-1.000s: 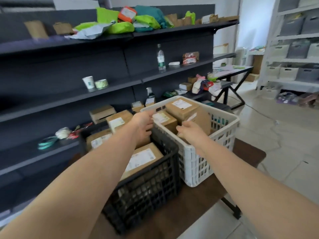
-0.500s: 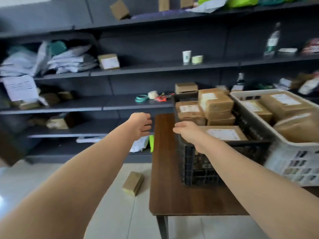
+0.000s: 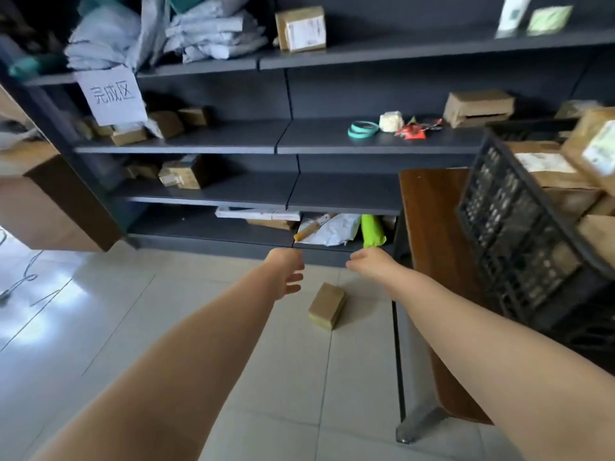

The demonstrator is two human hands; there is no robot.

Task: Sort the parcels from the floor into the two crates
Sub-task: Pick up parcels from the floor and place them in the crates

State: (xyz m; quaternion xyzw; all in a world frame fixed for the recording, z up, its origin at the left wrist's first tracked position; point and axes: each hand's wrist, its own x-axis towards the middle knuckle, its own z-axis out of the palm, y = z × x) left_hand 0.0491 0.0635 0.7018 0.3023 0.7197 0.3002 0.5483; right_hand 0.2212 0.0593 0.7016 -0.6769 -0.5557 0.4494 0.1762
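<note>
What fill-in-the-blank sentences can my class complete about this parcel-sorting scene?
1. The small brown parcel lies on the ____.
2. The left hand and the right hand both hold ____.
3. The crate standing on the brown table is ____ in colour.
Missing words: floor; nothing; black.

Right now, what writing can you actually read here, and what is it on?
"完成区": on the white paper sign hanging from the shelf.
Label on the cardboard box on that shelf: too blurred to read.
Labels on the parcels in the black crate: too blurred to read.
</note>
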